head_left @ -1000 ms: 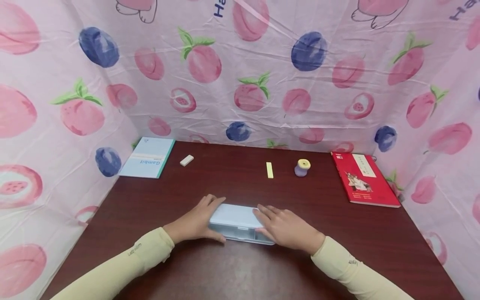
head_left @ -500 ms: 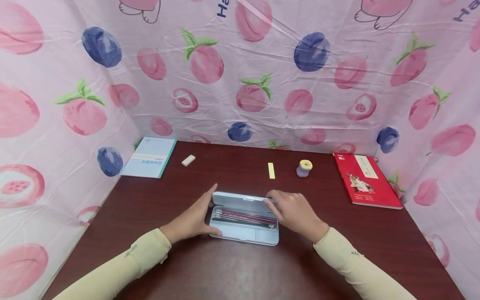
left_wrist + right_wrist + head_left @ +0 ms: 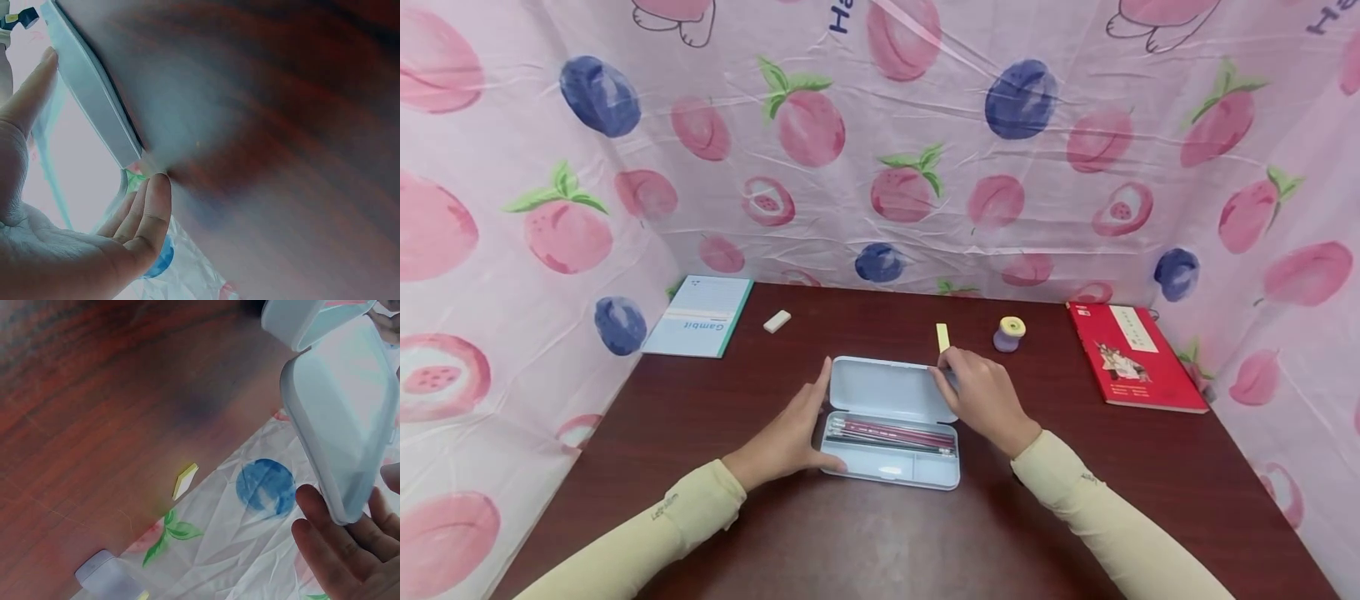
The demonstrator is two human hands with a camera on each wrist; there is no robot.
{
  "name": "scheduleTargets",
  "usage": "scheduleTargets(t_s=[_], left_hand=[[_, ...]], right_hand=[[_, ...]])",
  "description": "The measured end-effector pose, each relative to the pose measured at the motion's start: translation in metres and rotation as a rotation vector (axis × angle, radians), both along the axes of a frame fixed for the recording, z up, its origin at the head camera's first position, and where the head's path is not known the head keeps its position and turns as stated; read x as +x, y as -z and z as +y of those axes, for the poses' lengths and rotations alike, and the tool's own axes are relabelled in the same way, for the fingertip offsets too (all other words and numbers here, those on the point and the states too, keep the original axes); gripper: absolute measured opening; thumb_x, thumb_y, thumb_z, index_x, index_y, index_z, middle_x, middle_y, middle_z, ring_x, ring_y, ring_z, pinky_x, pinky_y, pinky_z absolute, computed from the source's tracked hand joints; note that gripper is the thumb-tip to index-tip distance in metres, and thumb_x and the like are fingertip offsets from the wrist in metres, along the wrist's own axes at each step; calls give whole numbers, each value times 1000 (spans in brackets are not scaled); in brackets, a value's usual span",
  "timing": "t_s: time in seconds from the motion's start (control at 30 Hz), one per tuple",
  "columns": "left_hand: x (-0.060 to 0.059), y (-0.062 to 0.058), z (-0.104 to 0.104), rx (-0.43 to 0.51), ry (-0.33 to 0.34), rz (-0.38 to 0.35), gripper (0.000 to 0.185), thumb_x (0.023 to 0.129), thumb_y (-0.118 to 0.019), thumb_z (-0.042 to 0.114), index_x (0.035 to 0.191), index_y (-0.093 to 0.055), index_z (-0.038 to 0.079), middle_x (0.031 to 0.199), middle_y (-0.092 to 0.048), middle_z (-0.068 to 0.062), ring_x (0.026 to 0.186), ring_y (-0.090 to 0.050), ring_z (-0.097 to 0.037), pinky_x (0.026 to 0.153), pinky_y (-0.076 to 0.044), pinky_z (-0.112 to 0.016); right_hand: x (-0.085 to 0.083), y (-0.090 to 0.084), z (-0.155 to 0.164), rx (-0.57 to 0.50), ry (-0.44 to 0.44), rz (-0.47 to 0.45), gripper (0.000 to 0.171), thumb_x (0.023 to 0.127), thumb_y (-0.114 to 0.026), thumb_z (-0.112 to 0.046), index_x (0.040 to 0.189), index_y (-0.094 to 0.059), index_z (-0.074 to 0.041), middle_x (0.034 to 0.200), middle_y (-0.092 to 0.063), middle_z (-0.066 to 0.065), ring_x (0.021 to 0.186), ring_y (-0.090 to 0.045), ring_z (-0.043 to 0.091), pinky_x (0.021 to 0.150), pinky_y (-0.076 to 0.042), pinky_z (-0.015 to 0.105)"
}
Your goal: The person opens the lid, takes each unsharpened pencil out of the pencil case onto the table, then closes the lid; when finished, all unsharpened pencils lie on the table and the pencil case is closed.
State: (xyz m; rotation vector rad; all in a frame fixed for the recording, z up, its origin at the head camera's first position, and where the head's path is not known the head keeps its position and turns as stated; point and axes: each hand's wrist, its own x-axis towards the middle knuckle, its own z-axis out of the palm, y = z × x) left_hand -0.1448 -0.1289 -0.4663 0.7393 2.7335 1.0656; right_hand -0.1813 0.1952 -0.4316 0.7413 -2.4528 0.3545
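Observation:
A pale blue pencil case point(image 3: 872, 461) lies on the table in the head view, its lid point(image 3: 887, 387) raised and tipped back. Several dark red and dark green pencils point(image 3: 891, 435) fill its rear compartment. At the case's left end is my left hand point(image 3: 786, 437), fingers extended and thumb resting on the front edge; the left wrist view shows that thumb on the case wall point(image 3: 94, 87). My right hand point(image 3: 988, 400) holds the lid by its far right corner. In the right wrist view, the lid point(image 3: 340, 412) sits between thumb and fingers.
At the back left are a light blue notebook point(image 3: 696, 317) and a white eraser point(image 3: 777, 321). A yellow strip point(image 3: 942, 333) and a small purple-and-yellow object point(image 3: 1009, 333) stand behind my right hand. A red book point(image 3: 1135, 358) lies far right. A fruit-print cloth surrounds the table.
The pencil case lid went from closed over the case to raised and tipped back, exposing the pencils. My right hand moved back with the lid; my left hand stayed at the left end.

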Motion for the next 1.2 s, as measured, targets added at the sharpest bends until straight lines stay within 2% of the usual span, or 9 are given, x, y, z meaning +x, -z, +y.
scheduleTargets(t_s=[0.17,0.27,0.43,0.53,0.73,0.87,1.07,1.2], left_hand=[[0,0,1,-32,-21,-18,154,67,-103,43,172,7,15,132,-58,-10,123,-53,-22,110,-50,-46],[0,-1,2,-48,-28,-44,152,67,-102,41,172,3,14,128,-59,-7,119,-52,-19,107,-50,-44],[0,-3,3,-65,-32,-67,147,69,-102,38,173,-2,12,132,-60,-8,120,-52,-19,109,-50,-44],[1,-5,3,-72,-32,-73,145,70,-102,37,173,-3,13,137,-61,-9,124,-53,-20,113,-49,-45],[3,-6,3,-98,-22,-78,136,73,-100,37,173,-11,13,149,-59,-13,132,-53,-24,116,-49,-46],[6,-7,3,-132,7,-39,125,78,-97,38,171,-20,8,152,-57,-15,132,-53,-26,114,-51,-48],[11,-8,1,-200,76,14,107,88,-87,40,168,-26,5,150,-56,-18,136,-53,-30,119,-44,-54],[11,-9,0,-210,80,30,103,88,-86,43,167,-31,4,149,-56,-18,137,-52,-32,120,-41,-57]], right_hand=[[-6,2,0,41,48,-119,22,100,-75,-26,105,-74,-5,95,-75,11,85,-72,25,77,-64,43],[-8,4,-1,83,82,-213,29,101,-74,-30,112,-76,-4,104,-75,13,96,-71,28,86,-63,45],[-10,8,0,145,119,-353,39,100,-75,-36,123,-76,-4,109,-68,15,96,-64,26,86,-62,44],[-10,11,0,162,120,-405,42,101,-74,-36,127,-75,-4,112,-66,16,95,-61,25,85,-61,43],[-11,14,0,194,110,-452,43,102,-72,-37,131,-73,-5,114,-65,17,97,-61,27,86,-61,45],[-10,15,0,208,111,-467,44,102,-71,-39,132,-73,-6,115,-66,18,100,-62,28,88,-61,46],[-9,15,-1,184,109,-443,43,102,-72,-36,129,-73,-3,111,-65,16,95,-60,26,85,-61,44],[-7,13,-1,166,126,-418,45,101,-73,-37,130,-73,-3,109,-64,13,93,-58,24,84,-60,42]])
